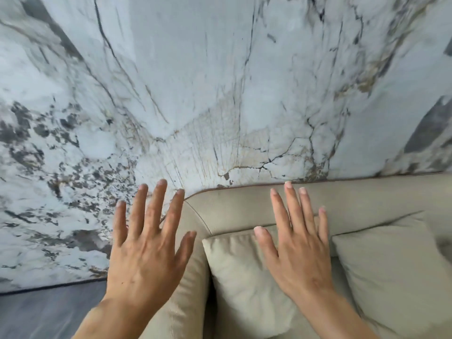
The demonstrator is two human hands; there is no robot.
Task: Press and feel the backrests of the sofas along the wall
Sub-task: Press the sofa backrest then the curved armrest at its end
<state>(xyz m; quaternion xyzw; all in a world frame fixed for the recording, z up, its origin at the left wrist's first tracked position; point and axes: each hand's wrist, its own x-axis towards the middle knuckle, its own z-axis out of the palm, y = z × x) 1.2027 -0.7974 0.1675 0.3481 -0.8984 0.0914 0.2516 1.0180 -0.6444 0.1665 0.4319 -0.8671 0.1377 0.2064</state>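
A beige leather sofa stands against the marble wall; its padded backrest [354, 204] runs from the rounded left corner to the right edge of the view. My right hand [297, 243] is flat, fingers spread, in front of the backrest and over the top of a loose beige cushion [242, 285]; whether it touches them I cannot tell. My left hand [146, 243] is also open with fingers apart, held over the sofa's left armrest [193, 277] and in front of the wall, holding nothing.
A white marble wall [220, 94] with grey and gold veins fills the upper view. A second beige cushion [396, 272] leans on the backrest at the right. Dark grey floor [44, 311] shows at the lower left beside the sofa.
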